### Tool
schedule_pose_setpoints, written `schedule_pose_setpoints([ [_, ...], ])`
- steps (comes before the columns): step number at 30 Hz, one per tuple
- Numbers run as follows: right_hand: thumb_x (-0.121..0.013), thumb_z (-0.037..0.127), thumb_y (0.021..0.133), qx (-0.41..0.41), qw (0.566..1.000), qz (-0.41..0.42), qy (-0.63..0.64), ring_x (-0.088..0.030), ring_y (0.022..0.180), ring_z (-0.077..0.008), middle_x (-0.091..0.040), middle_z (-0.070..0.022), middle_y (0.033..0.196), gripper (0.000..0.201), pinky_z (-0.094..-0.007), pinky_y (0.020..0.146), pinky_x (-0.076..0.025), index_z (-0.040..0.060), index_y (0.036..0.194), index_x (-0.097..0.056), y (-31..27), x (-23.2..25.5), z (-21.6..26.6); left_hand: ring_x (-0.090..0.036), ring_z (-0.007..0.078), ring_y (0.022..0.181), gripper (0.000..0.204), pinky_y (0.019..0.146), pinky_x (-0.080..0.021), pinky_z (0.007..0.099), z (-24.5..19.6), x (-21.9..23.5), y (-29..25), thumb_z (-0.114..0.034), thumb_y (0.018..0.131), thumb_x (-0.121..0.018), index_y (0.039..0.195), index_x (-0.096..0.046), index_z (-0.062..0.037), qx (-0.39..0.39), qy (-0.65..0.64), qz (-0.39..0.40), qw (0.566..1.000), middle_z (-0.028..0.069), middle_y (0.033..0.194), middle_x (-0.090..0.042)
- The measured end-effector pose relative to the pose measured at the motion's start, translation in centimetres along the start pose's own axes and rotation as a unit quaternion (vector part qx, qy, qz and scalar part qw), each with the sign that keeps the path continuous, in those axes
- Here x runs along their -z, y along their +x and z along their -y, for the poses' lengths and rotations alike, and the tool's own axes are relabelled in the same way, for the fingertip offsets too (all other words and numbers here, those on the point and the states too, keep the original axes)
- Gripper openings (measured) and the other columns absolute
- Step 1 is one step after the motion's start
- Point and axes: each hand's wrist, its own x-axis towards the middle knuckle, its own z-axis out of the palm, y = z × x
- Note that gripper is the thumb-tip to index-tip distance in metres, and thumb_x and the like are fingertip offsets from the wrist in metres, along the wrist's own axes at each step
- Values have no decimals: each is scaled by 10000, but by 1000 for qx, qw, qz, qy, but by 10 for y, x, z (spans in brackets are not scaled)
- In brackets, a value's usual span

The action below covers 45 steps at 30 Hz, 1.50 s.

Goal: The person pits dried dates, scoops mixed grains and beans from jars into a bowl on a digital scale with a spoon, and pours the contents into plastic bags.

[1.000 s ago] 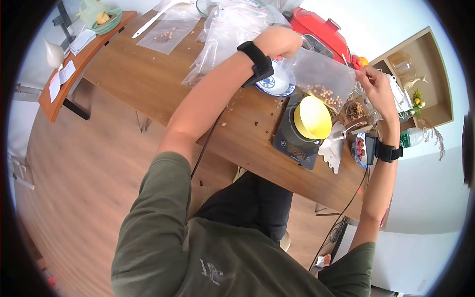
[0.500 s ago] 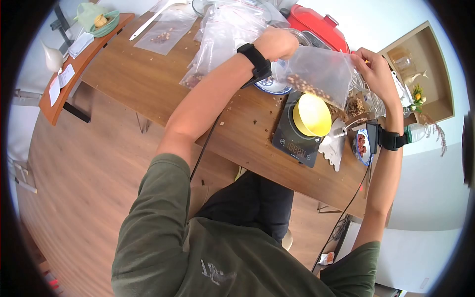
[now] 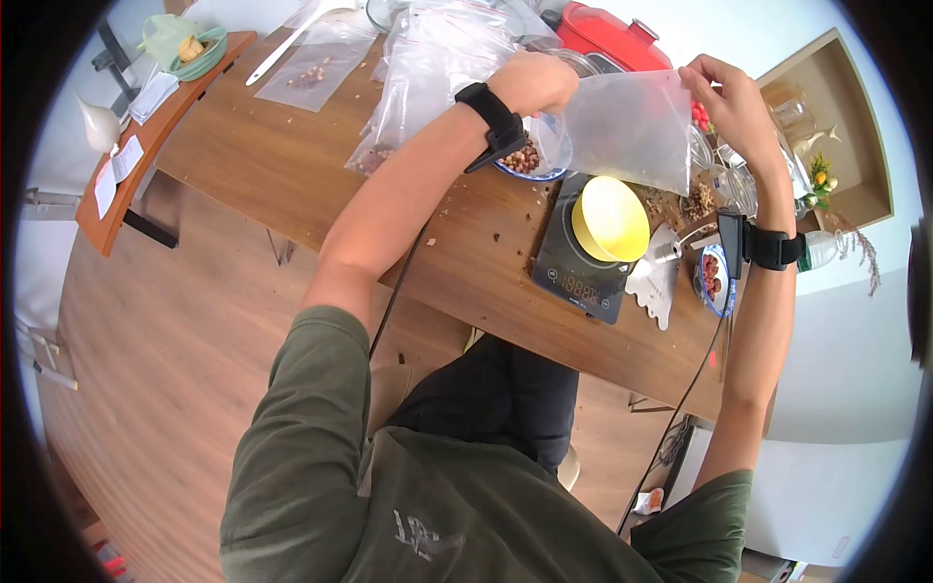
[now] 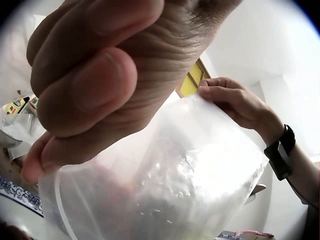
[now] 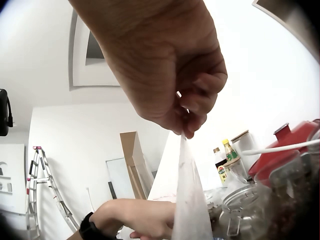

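Observation:
A clear plastic bag [image 3: 627, 126] is stretched between the two hands, its left end low over a blue-and-white bowl [image 3: 532, 173] with brown and pinkish pieces in it. My left hand [image 3: 533, 85] grips the bag's left end; in the left wrist view the left hand [image 4: 100, 75] has curled fingers, with the zip edge of the bag [image 4: 165, 185] under them. My right hand [image 3: 731, 105] pinches a right-hand corner. The right wrist view shows the right hand's fingertips [image 5: 187, 131] on the bag's edge. No pieces show in the stretched part.
A yellow bowl [image 3: 610, 219] stands on a black scale [image 3: 581, 291]. Right of it lie a white scraper [image 3: 656, 287] and a small bowl of reddish pieces [image 3: 712, 277]. Glass jars [image 3: 731, 189] and a red appliance [image 3: 607, 37] are behind. More plastic bags [image 3: 437, 68] lie at the left.
The pieces that lay along the bag's lower edge have left its stretched part, and pieces now show in the blue-and-white bowl. My right hand has risen with its corner of the bag.

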Motion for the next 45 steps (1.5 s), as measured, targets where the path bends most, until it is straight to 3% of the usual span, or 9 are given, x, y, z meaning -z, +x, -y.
schedule_pose_setpoints([
  [5, -542, 243, 874, 13, 998, -48, -26, -431, 543, -161, -530, -112, 624, 260, -288, 569, -413, -12, 863, -589, 1, 3, 15, -595, 195, 491, 74, 474, -485, 319, 8, -1, -9, -21, 697, -515, 663, -578, -1, -69, -68, -64, 993, 102, 597, -599],
  [9, -543, 244, 876, 46, 995, -87, -10, -446, 550, -161, -557, -110, 647, 256, -288, 573, -419, -7, 882, -596, 4, -2, 5, -584, 193, 478, 81, 451, -473, 309, 2, 7, -12, -30, 703, -515, 665, -584, -9, -37, -89, -43, 994, 105, 591, -590],
  [11, -534, 259, 897, 51, 993, -101, -14, -429, 576, -73, -535, -18, 645, 274, -227, 541, -365, -8, 849, -570, 4, -3, 3, -575, 188, 469, 83, 435, -464, 304, 2, 9, -14, -42, 704, -522, 664, -586, -9, -26, -97, -47, 994, 96, 577, -582],
  [15, -547, 246, 874, 1, 997, -79, 14, -450, 554, -146, -576, -97, 658, 256, -275, 565, -416, -5, 882, -598, -3, -4, 10, -567, 186, 462, 86, 442, -462, 310, 3, 9, -6, -47, 702, -522, 664, -588, -7, -13, -96, -39, 995, 86, 568, -581],
  [30, -534, 170, 873, -84, 984, -27, 152, -425, 612, -43, -494, 17, 648, 209, -208, 543, -342, -13, 774, -554, -79, 19, 19, -576, 173, 477, 181, 481, -477, 339, 13, 42, -22, -21, 702, -433, 638, -594, 29, -86, -128, -43, 987, 83, 576, -601],
  [36, -538, 107, 858, -104, 964, -22, 242, -359, 580, -26, -445, 55, 627, 155, -201, 516, -291, 4, 744, -516, -118, 26, 35, -532, 166, 431, 211, 416, -422, 297, 6, 72, -44, -145, 874, -470, 762, -541, 20, -90, -250, -67, 962, 82, 547, -535],
  [38, -548, 94, 851, -85, 965, -7, 248, -356, 573, -25, -445, 55, 624, 143, -199, 509, -288, 2, 747, -517, -124, 19, 34, -542, 226, 399, 186, 407, -436, 337, -3, 85, -68, -128, 866, -443, 807, -536, 22, -155, -364, -219, 892, 153, 576, -566],
  [39, -558, 82, 845, -67, 966, 10, 250, -352, 566, -23, -445, 56, 621, 132, -198, 501, -285, 0, 750, -519, -127, 17, 35, -542, 226, 399, 186, 407, -436, 337, -6, 87, -70, -128, 866, -443, 807, -536, 22, -156, -356, -218, 895, 153, 576, -566],
  [45, -588, 89, 842, -42, 964, -17, 264, -364, 551, -21, -466, 39, 615, 121, -200, 480, -281, -8, 783, -547, -129, 7, 39, -622, 245, 639, 182, 562, -439, 344, -8, 97, -91, -148, 890, -456, 871, -514, 24, -227, -272, -548, 758, 197, 648, -560],
])
